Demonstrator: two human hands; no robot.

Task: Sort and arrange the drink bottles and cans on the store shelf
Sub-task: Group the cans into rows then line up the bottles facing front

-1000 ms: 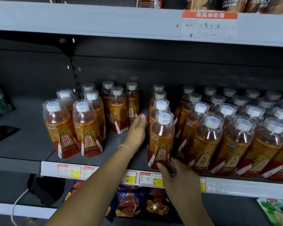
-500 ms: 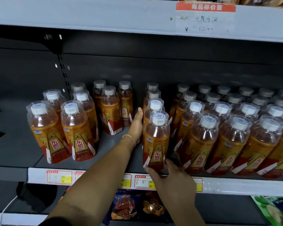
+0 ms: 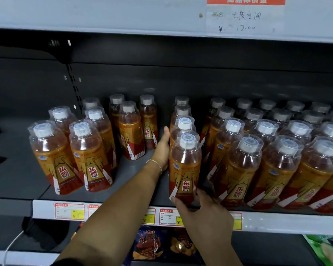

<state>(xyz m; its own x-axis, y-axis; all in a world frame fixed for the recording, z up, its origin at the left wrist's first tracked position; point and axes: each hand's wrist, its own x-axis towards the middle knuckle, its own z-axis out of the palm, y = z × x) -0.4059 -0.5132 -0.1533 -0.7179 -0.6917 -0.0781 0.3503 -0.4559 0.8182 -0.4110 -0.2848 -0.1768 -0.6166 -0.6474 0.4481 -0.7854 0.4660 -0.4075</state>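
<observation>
Orange drink bottles with white caps and red-gold labels stand on a dark shelf (image 3: pixel 19 181). One single-file row (image 3: pixel 182 120) runs back from the front bottle (image 3: pixel 185 169). My left hand (image 3: pixel 161 148) lies flat, fingers straight, against the left side of that row. My right hand (image 3: pixel 202 210) holds the base of the front bottle, fingers curled round it. A looser group of bottles (image 3: pixel 88 150) stands to the left, with a gap between it and the row.
Several tight rows of the same bottles (image 3: pixel 277 160) fill the shelf to the right. Price tags (image 3: pixel 69 211) line the shelf's front rail. Snack bags (image 3: pixel 150 244) hang below. The upper shelf edge carries a handwritten price label (image 3: pixel 245 16).
My left hand has slid forward and pressed flat against the row. The front bottle and my right hand sit slightly further right, closer to the packed rows. The camera view shifted a little.
</observation>
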